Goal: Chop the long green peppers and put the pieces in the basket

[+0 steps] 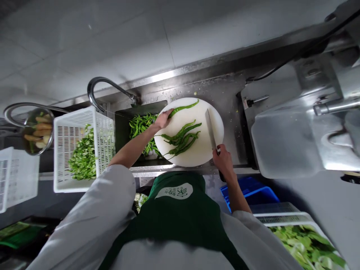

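Observation:
My right hand (223,160) grips the handle of a kitchen knife (210,129), whose blade lies over the right side of a round white cutting board (180,159). At the board's upper left edge, my left hand (163,119) is closed on the end of a long green chili pepper (184,107); the pepper's thin tip points up and right. Several more green chili peppers (182,138) lie in a loose bunch on the board between my hands. To the left, a heap of green chilies (140,125) fills part of a sink basin (122,129), partly hidden by my left arm and the board.
A white plastic basket (57,150) of chopped greens stands left, beneath a curved faucet (97,80). Further left is a metal strainer (52,140) holding root-like pieces. A metal machine (332,138) stands right. Low right are a blue crate (261,193) and leafy greens (306,243) in a basket.

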A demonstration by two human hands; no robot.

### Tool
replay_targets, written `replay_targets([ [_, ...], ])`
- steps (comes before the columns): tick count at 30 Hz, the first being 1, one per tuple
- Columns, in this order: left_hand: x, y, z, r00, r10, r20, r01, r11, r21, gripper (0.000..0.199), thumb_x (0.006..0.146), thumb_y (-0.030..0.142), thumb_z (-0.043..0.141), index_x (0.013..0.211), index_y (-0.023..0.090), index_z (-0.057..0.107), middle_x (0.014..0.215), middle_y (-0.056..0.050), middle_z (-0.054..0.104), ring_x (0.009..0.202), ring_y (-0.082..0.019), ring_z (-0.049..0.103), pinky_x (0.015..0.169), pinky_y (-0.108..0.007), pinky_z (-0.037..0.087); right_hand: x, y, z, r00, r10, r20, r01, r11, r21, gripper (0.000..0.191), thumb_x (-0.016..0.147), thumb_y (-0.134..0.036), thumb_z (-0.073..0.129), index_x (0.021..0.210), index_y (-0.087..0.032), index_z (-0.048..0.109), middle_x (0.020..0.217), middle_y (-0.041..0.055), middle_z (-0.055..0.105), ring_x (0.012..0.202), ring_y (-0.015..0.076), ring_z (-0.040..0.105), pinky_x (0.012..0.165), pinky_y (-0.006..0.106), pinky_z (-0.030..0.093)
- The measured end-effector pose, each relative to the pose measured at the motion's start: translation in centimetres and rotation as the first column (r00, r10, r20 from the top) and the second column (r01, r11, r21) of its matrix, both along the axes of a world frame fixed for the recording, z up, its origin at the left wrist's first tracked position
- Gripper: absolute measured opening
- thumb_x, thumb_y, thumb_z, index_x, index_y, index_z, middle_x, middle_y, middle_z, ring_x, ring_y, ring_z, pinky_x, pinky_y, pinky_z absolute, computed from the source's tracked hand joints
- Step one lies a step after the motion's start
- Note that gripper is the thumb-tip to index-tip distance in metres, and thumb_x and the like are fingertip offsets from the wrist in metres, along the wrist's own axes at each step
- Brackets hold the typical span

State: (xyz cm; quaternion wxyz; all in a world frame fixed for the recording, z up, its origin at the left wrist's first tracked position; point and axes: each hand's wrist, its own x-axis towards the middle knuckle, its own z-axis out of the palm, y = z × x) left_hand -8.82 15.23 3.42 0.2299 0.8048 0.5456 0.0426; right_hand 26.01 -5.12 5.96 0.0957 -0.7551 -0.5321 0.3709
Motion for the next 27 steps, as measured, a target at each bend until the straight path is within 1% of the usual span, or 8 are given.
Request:
replay_targets([
  [4,-2.6,-5.5,1.0,0.994,-0.109,-0.032,0.102,0.981,-0.167,0.060,0.094,0.028,0.058,0.151,0.014,0.048,0.115,-0.013,0.072,0.094,-0.023,0.069,0.092,-0.036,0.056,0.4,-0.1,-0.5,0.999,-0.048,-0.026,0.048,0.999,0.014,0.025,0.096,-0.030,0.048,0.116,-0.018,0.058,0.081,0.0102,0.071,0.077,0.0270,0.065,0.070,0.031,0.039],
  [6,-3.7,-6.5,2.5,0.977,-0.209,-0.049,0.201,0.971,-0.129,0.060,0.093,0.020,0.055,0.152,0.017,0.047,0.132,-0.013,0.065,0.114,-0.025,0.066,0.103,-0.037,0.052,0.8,0.0,-0.7,0.997,-0.065,-0.044,0.066,0.998,0.013,0.026,0.095,-0.030,0.048,0.115,-0.018,0.058,0.081,0.0104,0.072,0.076,0.0265,0.065,0.069,0.030,0.040],
  [9,-3.4,-5.0,4.2,0.912,-0.404,-0.077,0.404,0.915,-0.009,0.063,0.089,0.003,0.047,0.149,0.025,0.050,0.154,-0.006,0.050,0.147,-0.027,0.040,0.123,-0.051,0.031,1.7,-0.1,-0.8,0.995,-0.086,-0.047,0.087,0.996,0.018,0.026,0.095,-0.034,0.048,0.113,-0.019,0.059,0.081,0.0097,0.072,0.075,0.0258,0.065,0.068,0.030,0.041],
  [13,1.2,-2.7,4.7,0.672,-0.736,0.084,0.739,0.658,-0.146,0.066,0.084,-0.003,0.046,0.134,0.036,0.063,0.150,0.006,0.056,0.153,-0.021,0.032,0.127,-0.056,0.018,2.9,-0.6,-0.6,0.997,-0.072,-0.010,0.073,0.997,0.035,0.027,0.095,-0.035,0.045,0.113,-0.019,0.058,0.075,0.0081,0.069,0.071,0.0258,0.064,0.068,0.031,0.041],
  [17,7.9,-3.0,3.2,0.515,-0.816,0.263,0.825,0.389,-0.410,0.064,0.078,0.002,0.051,0.122,0.044,0.072,0.143,0.009,0.062,0.151,-0.021,0.039,0.127,-0.052,0.024,3.0,-1.1,-0.5,0.998,-0.064,0.022,0.064,0.998,0.011,0.029,0.095,-0.035,0.044,0.113,-0.018,0.058,0.075,0.0088,0.068,0.072,0.0260,0.064,0.069,0.032,0.040],
  [21,11.0,-3.7,0.8,0.337,-0.897,0.286,0.907,0.228,-0.355,0.059,0.072,0.009,0.059,0.117,0.043,0.074,0.141,0.006,0.064,0.152,-0.024,0.037,0.128,-0.051,0.015,2.3,-1.4,-0.7,0.993,-0.098,0.060,0.099,0.995,-0.007,0.029,0.096,-0.035,0.043,0.114,-0.017,0.058,0.079,0.0104,0.069,0.075,0.0266,0.063,0.071,0.033,0.040],
  [24,9.3,-3.8,-0.3,0.398,-0.891,0.218,0.907,0.346,-0.241,0.065,0.062,0.013,0.075,0.122,0.038,0.072,0.140,-0.003,0.065,0.147,-0.034,0.042,0.126,-0.057,0.015,2.2,-1.4,-0.8,0.993,-0.109,0.047,0.110,0.994,-0.017,0.029,0.097,-0.034,0.043,0.115,-0.016,0.058,0.079,0.0106,0.069,0.076,0.0271,0.063,0.072,0.033,0.042],
  [27,5.9,-5.0,-0.3,0.656,-0.752,0.058,0.752,0.645,-0.140,0.077,0.061,0.018,0.085,0.133,0.035,0.065,0.142,-0.010,0.061,0.141,-0.038,0.045,0.123,-0.059,0.021,2.2,-1.4,-0.6,0.993,-0.099,0.064,0.101,0.994,-0.031,0.030,0.099,-0.033,0.042,0.118,-0.014,0.057,0.080,0.0120,0.069,0.077,0.0281,0.063,0.071,0.034,0.041],
])
